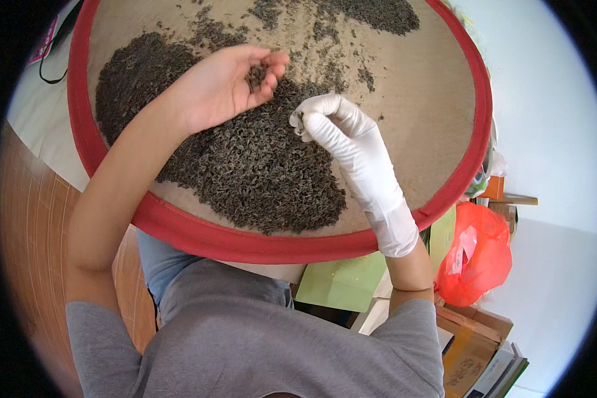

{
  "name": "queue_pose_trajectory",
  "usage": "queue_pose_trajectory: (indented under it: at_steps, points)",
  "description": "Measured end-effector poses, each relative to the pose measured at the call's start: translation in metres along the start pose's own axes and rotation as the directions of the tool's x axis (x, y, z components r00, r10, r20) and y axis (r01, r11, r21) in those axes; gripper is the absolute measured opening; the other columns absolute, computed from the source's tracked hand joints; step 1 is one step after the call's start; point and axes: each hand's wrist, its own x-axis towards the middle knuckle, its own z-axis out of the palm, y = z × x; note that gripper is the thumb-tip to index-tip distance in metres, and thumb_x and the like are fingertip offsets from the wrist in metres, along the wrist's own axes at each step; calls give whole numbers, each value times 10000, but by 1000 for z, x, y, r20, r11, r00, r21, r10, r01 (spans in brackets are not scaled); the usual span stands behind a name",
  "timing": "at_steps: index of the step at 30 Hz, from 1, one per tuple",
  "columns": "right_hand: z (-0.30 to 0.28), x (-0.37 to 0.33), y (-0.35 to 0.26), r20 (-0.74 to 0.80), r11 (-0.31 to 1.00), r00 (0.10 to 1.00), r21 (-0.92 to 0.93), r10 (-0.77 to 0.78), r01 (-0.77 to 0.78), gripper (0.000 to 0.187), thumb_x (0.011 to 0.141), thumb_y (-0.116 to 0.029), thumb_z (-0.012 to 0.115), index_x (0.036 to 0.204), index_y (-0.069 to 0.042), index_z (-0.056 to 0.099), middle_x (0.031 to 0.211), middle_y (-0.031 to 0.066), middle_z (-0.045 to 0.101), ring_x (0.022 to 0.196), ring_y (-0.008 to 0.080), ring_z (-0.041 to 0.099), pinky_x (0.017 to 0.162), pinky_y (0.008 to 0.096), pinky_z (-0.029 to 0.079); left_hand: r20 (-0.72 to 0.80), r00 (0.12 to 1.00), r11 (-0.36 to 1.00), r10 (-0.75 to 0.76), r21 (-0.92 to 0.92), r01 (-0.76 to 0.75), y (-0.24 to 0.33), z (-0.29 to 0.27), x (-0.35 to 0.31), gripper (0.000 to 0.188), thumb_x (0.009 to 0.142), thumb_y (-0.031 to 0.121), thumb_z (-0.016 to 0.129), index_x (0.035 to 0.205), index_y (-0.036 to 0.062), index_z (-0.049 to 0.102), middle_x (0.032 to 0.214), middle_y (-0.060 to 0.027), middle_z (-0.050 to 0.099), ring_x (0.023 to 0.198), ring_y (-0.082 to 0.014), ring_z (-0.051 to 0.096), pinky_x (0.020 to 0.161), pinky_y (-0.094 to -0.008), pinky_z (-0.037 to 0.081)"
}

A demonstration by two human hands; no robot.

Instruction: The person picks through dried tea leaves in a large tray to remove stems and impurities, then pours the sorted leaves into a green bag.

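A large round tray with a red rim (199,239) lies in front of me, and a wide heap of dark dried tea leaves (259,172) covers its tan surface. My bare left hand (225,83) hovers palm up over the heap, cupped, with a small pinch of tea leaves (257,75) resting on its fingers. My right hand (341,129), in a white glove, is just to its right, thumb and fingertips pinched together on a tiny bit of leaf above the heap.
An orange plastic bag (477,255) sits right of the tray. Green paper packets (341,282) lie under the tray's near edge. Cardboard boxes (467,345) and books stand at lower right. Wooden floor (26,219) shows at left.
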Motion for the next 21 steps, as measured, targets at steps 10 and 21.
queue_pose_trajectory:
  at_steps: [10,21]
  points:
    - [2,7,12,-151,958,973,-257,-172,130,124,906,-149,645,931,-31,620,867,3,641,765,52,534,716,195,437,86,977,966,-194,188,175,-8,21,-10,281,984,266,440,1028,4,529,917,-36,506,728,-86,540,657,-217,513]
    - [-16,4,2,-312,885,908,-451,-278,116,131,930,-135,579,945,-26,649,823,53,634,733,114,563,715,250,464,107,991,996,-82,-33,86,2,10,-5,191,978,168,448,1040,4,521,876,-11,543,723,-78,553,643,-187,514]
